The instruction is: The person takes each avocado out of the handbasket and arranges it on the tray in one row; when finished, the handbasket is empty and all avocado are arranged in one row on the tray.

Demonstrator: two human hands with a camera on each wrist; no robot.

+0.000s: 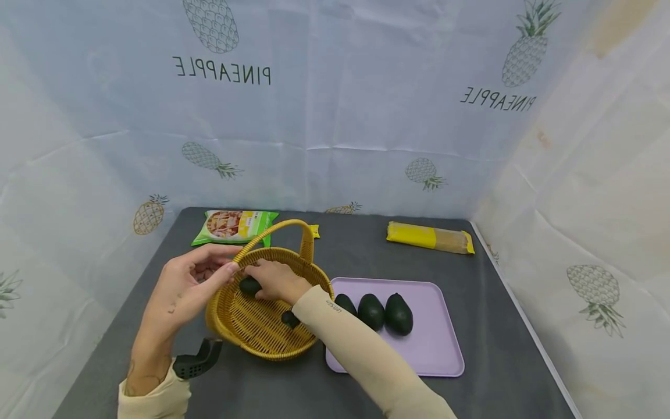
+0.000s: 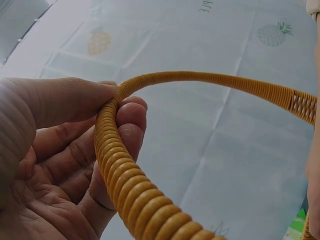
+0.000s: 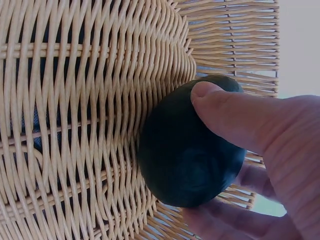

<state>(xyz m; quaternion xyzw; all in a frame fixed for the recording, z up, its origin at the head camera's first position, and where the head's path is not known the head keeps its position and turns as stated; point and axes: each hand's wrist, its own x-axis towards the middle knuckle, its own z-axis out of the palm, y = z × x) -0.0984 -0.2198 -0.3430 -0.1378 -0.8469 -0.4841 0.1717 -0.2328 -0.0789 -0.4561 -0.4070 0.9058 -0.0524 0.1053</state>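
Observation:
My left hand (image 1: 185, 285) pinches the arched handle (image 2: 150, 200) of a yellow-brown wicker basket (image 1: 251, 343) between thumb and fingers. Inside the basket, my right hand (image 1: 277, 281) grips a dark green avocado (image 3: 190, 145), thumb on one side and fingers around the other. That avocado lies against the woven inside of the basket in the right wrist view. To the right is a lilac tray (image 1: 431, 349) with three avocados in a row: one partly hidden by my right sleeve (image 1: 344, 304), a middle one (image 1: 371, 312) and a right one (image 1: 399, 315).
A green-edged food packet (image 1: 232, 226) lies at the table's back left. Behind the basket handle a small yellow packet (image 1: 314, 231) shows in part. A long yellow packet (image 1: 430, 237) lies at the back right. Pineapple-print sheets (image 1: 361, 116) stand around the dark table (image 1: 497, 349).

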